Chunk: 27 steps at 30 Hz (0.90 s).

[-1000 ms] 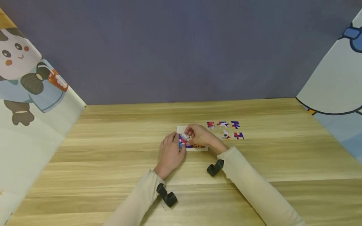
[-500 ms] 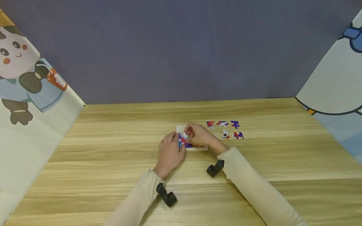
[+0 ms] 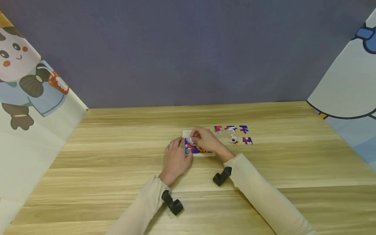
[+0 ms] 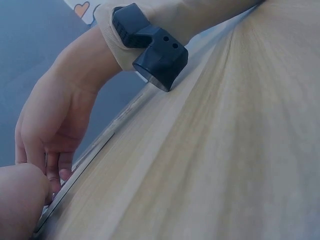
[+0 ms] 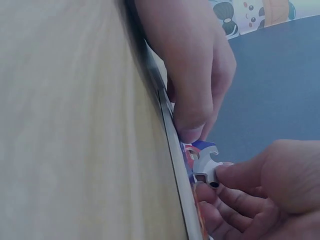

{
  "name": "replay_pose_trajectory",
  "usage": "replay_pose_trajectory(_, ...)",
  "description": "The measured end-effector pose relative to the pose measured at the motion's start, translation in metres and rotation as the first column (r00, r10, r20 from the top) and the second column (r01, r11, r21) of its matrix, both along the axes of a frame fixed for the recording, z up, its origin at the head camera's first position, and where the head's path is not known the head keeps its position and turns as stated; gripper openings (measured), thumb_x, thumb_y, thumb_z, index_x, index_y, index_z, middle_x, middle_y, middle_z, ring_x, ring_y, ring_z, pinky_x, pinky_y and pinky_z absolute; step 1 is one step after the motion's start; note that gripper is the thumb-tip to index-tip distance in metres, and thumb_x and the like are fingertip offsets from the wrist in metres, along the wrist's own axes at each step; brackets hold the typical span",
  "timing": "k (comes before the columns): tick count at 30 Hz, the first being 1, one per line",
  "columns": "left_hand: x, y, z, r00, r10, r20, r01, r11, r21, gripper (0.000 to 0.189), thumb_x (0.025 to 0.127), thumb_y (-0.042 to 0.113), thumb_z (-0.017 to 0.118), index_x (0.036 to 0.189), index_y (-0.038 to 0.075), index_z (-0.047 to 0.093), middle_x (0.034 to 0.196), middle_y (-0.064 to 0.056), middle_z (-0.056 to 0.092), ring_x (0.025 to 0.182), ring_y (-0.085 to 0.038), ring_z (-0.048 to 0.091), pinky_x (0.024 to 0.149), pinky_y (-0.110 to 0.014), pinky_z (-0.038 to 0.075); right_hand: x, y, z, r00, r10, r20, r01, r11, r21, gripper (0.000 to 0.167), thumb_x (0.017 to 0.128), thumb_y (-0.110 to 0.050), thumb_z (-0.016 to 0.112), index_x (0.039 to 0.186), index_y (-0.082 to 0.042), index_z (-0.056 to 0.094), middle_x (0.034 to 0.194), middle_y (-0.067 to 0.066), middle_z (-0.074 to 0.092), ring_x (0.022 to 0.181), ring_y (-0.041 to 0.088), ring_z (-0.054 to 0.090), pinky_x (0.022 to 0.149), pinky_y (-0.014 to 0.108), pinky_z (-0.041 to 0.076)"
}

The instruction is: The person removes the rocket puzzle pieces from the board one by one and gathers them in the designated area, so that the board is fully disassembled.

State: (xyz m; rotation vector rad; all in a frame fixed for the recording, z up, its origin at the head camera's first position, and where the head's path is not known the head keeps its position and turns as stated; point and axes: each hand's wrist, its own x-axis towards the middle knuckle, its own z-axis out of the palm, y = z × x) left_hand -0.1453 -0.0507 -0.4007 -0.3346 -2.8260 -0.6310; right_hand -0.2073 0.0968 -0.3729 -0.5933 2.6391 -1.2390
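Note:
A small jigsaw puzzle in a white-rimmed tray (image 3: 205,154) lies on the wooden table, with purple, red and orange pieces fitted along its lower part. My left hand (image 3: 177,156) rests at the tray's left side, fingers fairly straight, thumb by the lower left corner. Over the tray, my right hand (image 3: 205,140) pinches a mostly white jigsaw piece (image 5: 204,162) between thumb and fingers. The right wrist view shows this piece tilted, close to the left thumb. Whether it touches the fitted pieces I cannot tell. The right hand hides much of the tray's upper right.
Several loose jigsaw pieces lie right of the tray in two rows, among them a white one with an eye (image 3: 233,139) and a purple-red one (image 3: 247,140). A dark wall (image 3: 188,55) stands behind the table (image 3: 117,137); printed panels flank it.
My right hand has shifted slightly left and its fingers have turned a little over the tray, showing more of the fitted orange part. The left hand keeps its place on the tray.

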Motion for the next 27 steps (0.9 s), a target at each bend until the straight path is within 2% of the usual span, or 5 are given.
replay_pose_trajectory(13, -0.0004, 0.0005, -0.0008, 1.000, 0.009, -0.002, -0.009, 1.000, -0.016, 0.054, 0.091, 0.028, 0.052, 0.133, -0.006, 0.050, 0.137, -0.020, 0.050, 0.127, -0.034, 0.046, 0.107, -0.050, 0.036, -0.0014, 0.0004, -0.0053, 0.999, -0.039, -0.012, 0.038, 0.998, -0.040, 0.007, 0.091, -0.003, 0.057, 0.095, -0.001, 0.062, 0.086, 0.013, 0.065, 0.069, 0.014, 0.058, 0.059, 0.021, 0.047)
replay_pose_trajectory(18, -0.0003, 0.0014, -0.0005, 1.000, 0.002, 0.010, -0.002, 1.000, -0.022, 0.055, 0.091, 0.029, 0.051, 0.133, -0.006, 0.050, 0.138, -0.020, 0.050, 0.128, -0.034, 0.045, 0.108, -0.050, 0.036, -0.0006, 0.0022, -0.0062, 0.999, -0.053, 0.008, 0.053, 0.997, -0.056, 0.007, 0.090, -0.002, 0.058, 0.095, -0.001, 0.063, 0.085, 0.013, 0.065, 0.069, 0.014, 0.059, 0.060, 0.021, 0.047)
replay_pose_trajectory(27, -0.0004, 0.0011, -0.0007, 1.000, 0.010, 0.001, -0.010, 1.000, -0.024, 0.054, 0.091, 0.029, 0.051, 0.132, -0.006, 0.051, 0.137, -0.020, 0.050, 0.127, -0.034, 0.046, 0.107, -0.049, 0.036, -0.0020, 0.0023, -0.0045, 0.999, -0.037, 0.025, 0.039, 0.997, -0.068, 0.008, 0.091, -0.002, 0.057, 0.095, -0.001, 0.063, 0.086, 0.013, 0.066, 0.068, 0.014, 0.059, 0.061, 0.022, 0.048)
